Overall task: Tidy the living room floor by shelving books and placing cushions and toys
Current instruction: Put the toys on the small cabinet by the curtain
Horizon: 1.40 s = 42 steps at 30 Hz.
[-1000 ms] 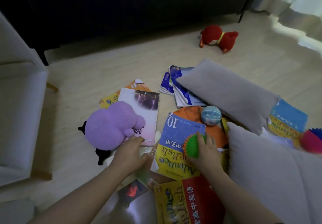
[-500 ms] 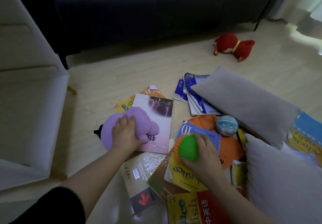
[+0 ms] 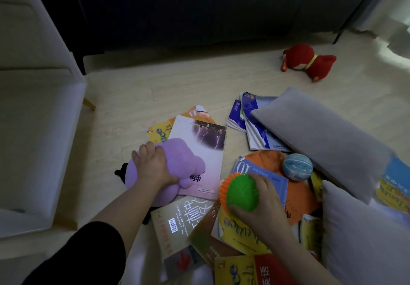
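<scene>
1. Far left there's a pale upholstered armchair (image 3: 33,129) with a light wooden leg poking out, sitting on a light wood-plank floor (image 3: 137,94).
2. Left hand (image 3: 155,167) is clamped down onto a soft purple plush toy (image 3: 184,165), fingers curled over its top. The plush lies partly on the floor, partly on a pink-and-white paperback with a lightning photo on the cover (image 3: 204,151). Its long axis runs roughly from lower left to upper right, black bits sticking out at the left end.
3. That lightning book's long axis points away from the camera, tilted a bit right. A yellow-and-orange book (image 3: 162,129) peeks out from under its far corner.
4. Near the bottom middle, a beige book with large Chinese characters (image 3: 184,220) lies in a messy overlapping pile with other yellow and red books.
5. Right hand (image 3: 261,202) is wrapped around a spiky green-and-orange rubber ball (image 3: 241,193), just above the book pile.
6. Just right of that, a small blue patterned ball (image 3: 297,167) rests on an orange book (image 3: 266,160).
7. Two grey fabric cushions: a long one (image 3: 321,138) lying diagonally over blue-and-white booklets (image 3: 250,118), another (image 3: 366,240) at the lower right.
8. Further back, a red plush toy with a yellow band (image 3: 308,60) sits alone on the floor near a dark navy sofa (image 3: 199,9).
</scene>
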Motion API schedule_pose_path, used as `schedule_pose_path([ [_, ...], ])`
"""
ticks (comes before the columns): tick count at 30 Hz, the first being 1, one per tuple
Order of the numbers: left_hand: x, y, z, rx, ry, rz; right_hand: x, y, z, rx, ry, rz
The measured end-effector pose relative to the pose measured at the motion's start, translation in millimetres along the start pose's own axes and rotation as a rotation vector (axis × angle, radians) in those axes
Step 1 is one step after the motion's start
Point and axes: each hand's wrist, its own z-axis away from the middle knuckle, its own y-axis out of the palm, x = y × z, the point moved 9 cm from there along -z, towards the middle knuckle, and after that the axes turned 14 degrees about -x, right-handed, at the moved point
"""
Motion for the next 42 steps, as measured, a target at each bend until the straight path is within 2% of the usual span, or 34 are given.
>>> schedule_pose_path([
  [3,0,-6,8,-0.015,0.028,0.006,5,-8,0,-0.01,0.027,-0.035],
  [7,7,-55,16,-0.122,0.045,0.019,22,-41,2,-0.027,0.073,-0.05],
  [10,13,-100,25,-0.065,-0.021,0.019,43,-83,5,-0.033,0.129,-0.065],
  [17,-29,-288,67,0.019,-0.058,0.169,121,-241,6,-0.078,0.25,-0.099],
  [22,-84,-456,93,0.059,-0.051,0.336,186,-391,10,-0.151,0.364,-0.168],
  [28,-128,-640,119,0.082,-0.039,0.498,282,-579,22,-0.31,0.385,-0.141],
  [35,-176,-786,153,0.054,0.17,0.602,370,-734,78,-0.573,0.422,-0.114],
  [42,-267,-880,206,0.067,0.413,0.769,391,-854,164,-0.829,0.486,-0.035],
])
